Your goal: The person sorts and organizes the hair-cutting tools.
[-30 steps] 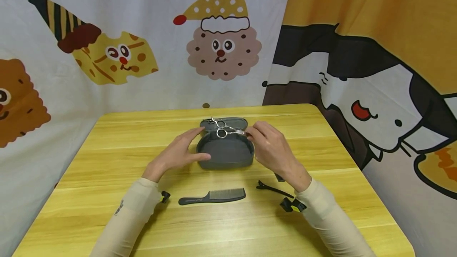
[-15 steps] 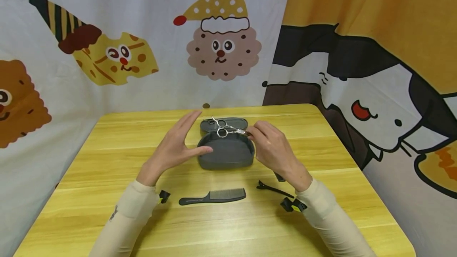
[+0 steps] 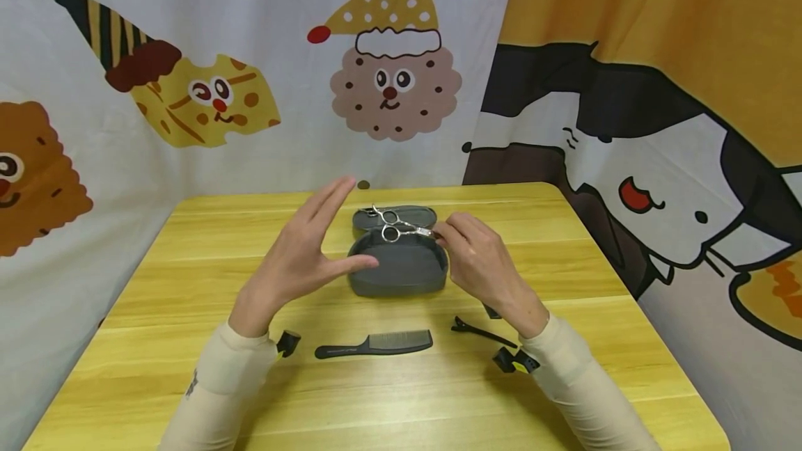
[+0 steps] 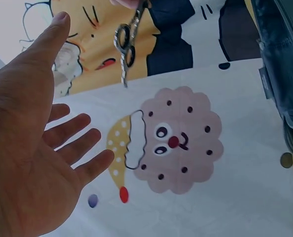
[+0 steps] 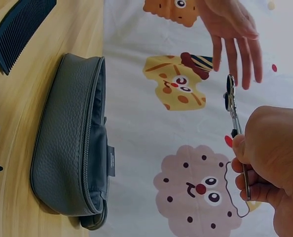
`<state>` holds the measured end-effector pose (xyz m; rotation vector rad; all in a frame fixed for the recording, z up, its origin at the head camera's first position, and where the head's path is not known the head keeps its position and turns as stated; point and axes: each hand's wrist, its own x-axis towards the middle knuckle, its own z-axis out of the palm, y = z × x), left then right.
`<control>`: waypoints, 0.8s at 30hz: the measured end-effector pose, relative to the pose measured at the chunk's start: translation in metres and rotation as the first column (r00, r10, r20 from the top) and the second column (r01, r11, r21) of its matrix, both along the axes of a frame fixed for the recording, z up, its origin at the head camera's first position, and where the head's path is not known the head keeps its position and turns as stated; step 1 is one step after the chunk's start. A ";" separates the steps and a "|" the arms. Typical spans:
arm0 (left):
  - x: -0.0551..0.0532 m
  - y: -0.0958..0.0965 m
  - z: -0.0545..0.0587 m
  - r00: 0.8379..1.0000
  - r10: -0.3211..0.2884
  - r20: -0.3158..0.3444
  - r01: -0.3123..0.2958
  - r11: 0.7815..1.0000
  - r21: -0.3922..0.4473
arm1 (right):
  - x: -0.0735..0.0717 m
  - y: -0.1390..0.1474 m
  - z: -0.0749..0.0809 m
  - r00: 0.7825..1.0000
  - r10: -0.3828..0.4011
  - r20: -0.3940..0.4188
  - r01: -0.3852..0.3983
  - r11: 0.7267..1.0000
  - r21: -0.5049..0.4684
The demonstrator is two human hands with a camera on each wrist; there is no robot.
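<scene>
My right hand (image 3: 479,263) pinches a pair of silver hair scissors (image 3: 401,230) by the blade end, with the finger loops pointing left. In the right wrist view the scissors (image 5: 234,116) hang clear above a dark grey zippered case (image 5: 67,138), and the blade tip shows past my fingers. The case (image 3: 397,277) stands on the table with its lid folded back behind it. My left hand (image 3: 294,256) is raised at the case's left, fingers straight and spread, thumb apart, holding nothing. In the left wrist view the scissors (image 4: 127,44) are apart from that hand.
A dark comb (image 3: 376,344) lies on the wooden table (image 3: 351,409) in front of the case. To its right is a black hair clip (image 3: 479,330), partly under my right wrist, with another dark piece (image 3: 491,310) close by. A printed cloth (image 3: 238,19) hangs behind.
My left hand has lifted and drawn back from the case's left side, with its fingers rising. My right hand and the scissors have hardly moved.
</scene>
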<state>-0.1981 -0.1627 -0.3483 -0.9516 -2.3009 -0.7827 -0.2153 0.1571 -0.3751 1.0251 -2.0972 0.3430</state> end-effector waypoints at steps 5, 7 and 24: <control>0.006 0.007 0.004 0.994 -0.028 -0.103 0.024 0.999 -0.038 | 0.001 -0.001 0.000 1.000 0.006 0.000 -0.006 1.000 0.009; 0.009 0.010 0.005 0.991 -0.031 -0.133 0.024 0.998 -0.054 | 0.001 -0.001 0.000 1.000 0.006 0.000 -0.006 1.000 0.016; 0.019 0.034 -0.003 0.977 0.006 -0.213 -0.048 0.980 -0.194 | 0.009 -0.009 -0.001 0.998 0.059 -0.022 -0.058 0.997 0.054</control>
